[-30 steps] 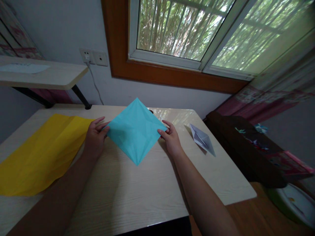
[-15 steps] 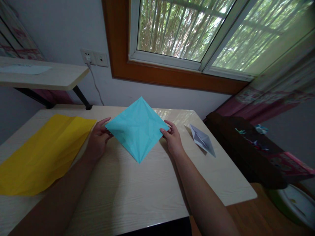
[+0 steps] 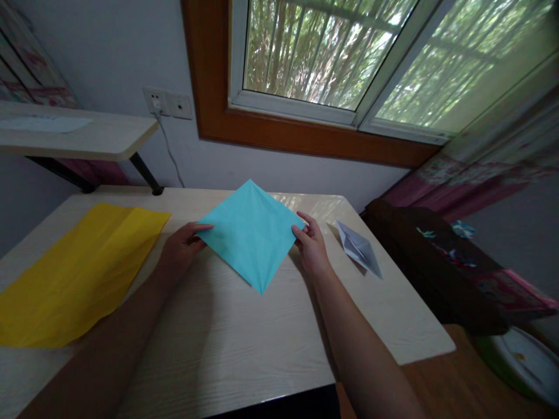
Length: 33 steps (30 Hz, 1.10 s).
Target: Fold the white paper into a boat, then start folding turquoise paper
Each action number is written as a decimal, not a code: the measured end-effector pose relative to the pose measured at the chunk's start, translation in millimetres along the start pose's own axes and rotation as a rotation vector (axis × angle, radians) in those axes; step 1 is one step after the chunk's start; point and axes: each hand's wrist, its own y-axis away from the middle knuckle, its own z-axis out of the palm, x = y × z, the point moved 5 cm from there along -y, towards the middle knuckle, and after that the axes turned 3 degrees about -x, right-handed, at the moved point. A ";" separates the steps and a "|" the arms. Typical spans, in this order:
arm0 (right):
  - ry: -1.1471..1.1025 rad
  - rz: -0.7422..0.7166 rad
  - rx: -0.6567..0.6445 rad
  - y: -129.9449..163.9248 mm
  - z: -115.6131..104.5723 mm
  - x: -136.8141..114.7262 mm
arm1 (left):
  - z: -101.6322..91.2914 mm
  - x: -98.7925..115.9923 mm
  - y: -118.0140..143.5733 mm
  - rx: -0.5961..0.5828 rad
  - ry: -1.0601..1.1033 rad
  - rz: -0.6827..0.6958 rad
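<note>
A light blue sheet of origami paper (image 3: pixel 253 235), turned like a diamond and marked with creases, is held up over the table between my hands. My left hand (image 3: pixel 186 244) pinches its left corner, with a finger lying over the top face. At the right corner my right hand (image 3: pixel 311 241) grips it, thumb in front and fingers behind. On the table to the right of that hand rests a folded white paper piece (image 3: pixel 360 249). A large yellow sheet of paper (image 3: pixel 82 273) lies beside my left forearm.
The pale wooden table (image 3: pixel 262 349) ends on the right above a wood floor. A raised shelf (image 3: pixel 109 131) on black legs stands at the back left, with a cable (image 3: pixel 169 148) hanging behind it. Beyond the right edge is a dark brown piece of furniture (image 3: pixel 419 262).
The blue paper has shifted slightly right and down, and its bottom corner has swung right. My left hand has moved right and now lays a finger over the paper's corner.
</note>
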 end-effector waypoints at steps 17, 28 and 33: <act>0.029 -0.047 -0.001 -1.3 -5.1 -4.6 | -10.1 16.5 1.9 0.096 -0.072 0.184; 0.052 -0.068 0.005 -1.7 -7.8 -3.2 | -3.7 -3.4 3.1 0.126 0.152 -0.127; 0.130 -0.060 0.003 -0.3 -4.7 -2.4 | -3.6 -5.1 3.3 0.188 0.292 -0.148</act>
